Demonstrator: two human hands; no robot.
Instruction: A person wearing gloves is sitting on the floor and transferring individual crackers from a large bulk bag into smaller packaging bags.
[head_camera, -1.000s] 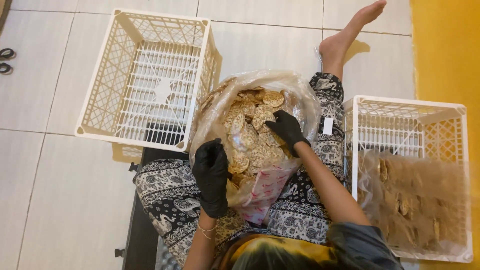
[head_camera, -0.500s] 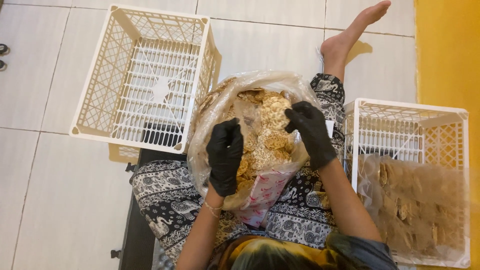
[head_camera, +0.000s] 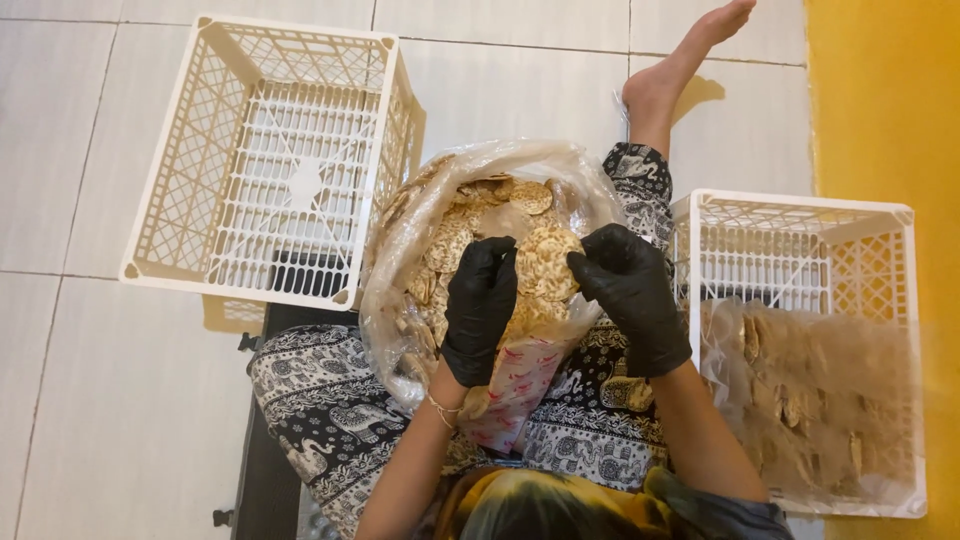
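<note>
A large clear plastic bag (head_camera: 400, 240) full of round tan crackers (head_camera: 470, 220) rests on my lap. My left hand (head_camera: 480, 305), in a black glove, and my right hand (head_camera: 630, 295), also gloved in black, hold a stack of round crackers (head_camera: 543, 275) between them above the bag. Under the stack hangs a smaller clear bag with red print (head_camera: 520, 385). My legs wear black-and-white patterned trousers (head_camera: 320, 400).
An open white plastic crate (head_camera: 270, 160) stands on the tiled floor to my left, tilted on its side. Another white crate (head_camera: 800, 250) at my right holds clear bags of packed crackers (head_camera: 810, 390). My bare foot (head_camera: 680, 60) stretches ahead. A yellow wall (head_camera: 890, 100) borders the right.
Both hands rose out of the big bag and came together. They now clasp a stack of crackers between them, where earlier they dug separately among the loose crackers.
</note>
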